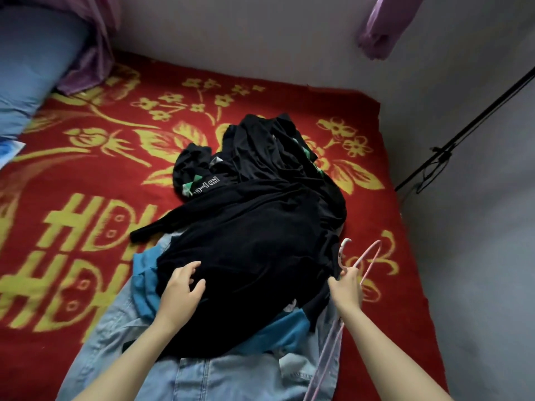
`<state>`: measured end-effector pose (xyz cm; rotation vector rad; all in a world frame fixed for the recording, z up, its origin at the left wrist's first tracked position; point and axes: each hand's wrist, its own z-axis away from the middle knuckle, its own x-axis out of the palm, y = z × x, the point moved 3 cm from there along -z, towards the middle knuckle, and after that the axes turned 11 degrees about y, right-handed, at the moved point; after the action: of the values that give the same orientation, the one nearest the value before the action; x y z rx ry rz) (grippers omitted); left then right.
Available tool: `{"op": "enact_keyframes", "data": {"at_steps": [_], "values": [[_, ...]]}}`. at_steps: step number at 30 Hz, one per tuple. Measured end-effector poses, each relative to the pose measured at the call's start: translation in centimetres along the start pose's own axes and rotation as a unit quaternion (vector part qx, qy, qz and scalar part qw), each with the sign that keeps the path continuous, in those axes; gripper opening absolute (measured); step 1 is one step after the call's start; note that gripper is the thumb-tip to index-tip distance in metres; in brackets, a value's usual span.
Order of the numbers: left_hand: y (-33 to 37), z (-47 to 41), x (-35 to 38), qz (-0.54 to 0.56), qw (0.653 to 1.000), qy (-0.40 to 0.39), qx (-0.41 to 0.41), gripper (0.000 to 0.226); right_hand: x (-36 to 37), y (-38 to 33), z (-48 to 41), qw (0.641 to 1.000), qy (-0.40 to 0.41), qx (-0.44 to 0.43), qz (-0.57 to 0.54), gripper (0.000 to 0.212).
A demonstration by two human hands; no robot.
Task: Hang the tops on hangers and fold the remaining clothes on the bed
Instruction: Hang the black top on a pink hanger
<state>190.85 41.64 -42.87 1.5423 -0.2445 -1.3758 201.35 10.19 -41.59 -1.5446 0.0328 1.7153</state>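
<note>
Nearest, at 6 o'clock on the bed: pale denim garment [231, 377], spread flat under the rest of the heap. Over it, toward 7 o'clock, blue garment [144, 273], partly covered. On top of both, at the centre, black top [254, 250], rumpled, one sleeve trailing toward 9 o'clock. Left hand [181, 290] resting on the near left edge of that black top, fingers bent down onto the cloth, thumb apart from them; unclear whether any cloth caught between. Right hand [347, 287] at 4 o'clock of the heap, curled round pink hangers [372, 256], hooks pointing toward 12 o'clock, bars running back beside the forearm toward 6. Beyond, at 12 o'clock, more black clothes [266, 149] with white lettering and green patches. Underneath everything, red bed blanket [86, 175] with yellow flowers. At 10 o'clock, blue pillow [29, 68]; at 3 o'clock, black rail [463, 128] along the wall.
</note>
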Motion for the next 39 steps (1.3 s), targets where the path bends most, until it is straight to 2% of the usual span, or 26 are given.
{"op": "enact_keyframes", "data": {"at_steps": [2,5,10,18,22,27,34,35,37,39], "values": [[-0.1,0.2,0.3,-0.012,1.0,-0.004,-0.009,0.041,1.2,-0.2,-1.1,1.0,-0.023,-0.007,-0.009,0.028],[-0.4,0.4,0.3,-0.046,0.999,-0.009,-0.018,0.041,3.1,-0.7,-3.1,0.998,-0.052,-0.014,-0.023,0.038],[-1.4,0.1,-0.6,-0.06,0.997,0.017,-0.049,0.04,5.4,-1.9,-5.4,0.998,-0.053,-0.009,-0.044,0.049],[-3.1,0.7,0.1,-0.035,0.996,0.028,-0.081,0.033,10.2,-3.2,-8.1,0.994,-0.056,0.059,-0.068,0.047],[-3.8,1.6,0.6,-0.028,0.995,0.021,-0.092,0.032,11.3,-3.4,-7.7,0.993,-0.018,0.093,-0.064,0.028],[-4.1,1.7,0.2,-0.028,0.994,0.02,-0.107,0.031,10.7,-3.3,-7.5,0.983,0.017,0.119,-0.136,0.012],[-1.8,1.6,0.5,-0.017,0.996,0.006,-0.088,0.027,6.2,-2.4,-7.4,0.973,0.065,0.078,-0.205,0.031],[-1.5,1.7,0.5,-0.015,0.996,0.003,-0.083,0.026,5.0,-3.2,-7.3,0.965,0.091,0.078,-0.233,0.034],[-0.9,1.9,0.5,-0.014,0.997,-0.001,-0.074,0.023,2.3,-5.3,-7.3,0.924,0.129,0.104,-0.346,0.039],[-0.1,2.2,0.3,-0.007,0.998,-0.001,-0.066,0.022,-1.0,-8.0,-6.9,0.889,0.116,0.078,-0.437,0.042]]}}
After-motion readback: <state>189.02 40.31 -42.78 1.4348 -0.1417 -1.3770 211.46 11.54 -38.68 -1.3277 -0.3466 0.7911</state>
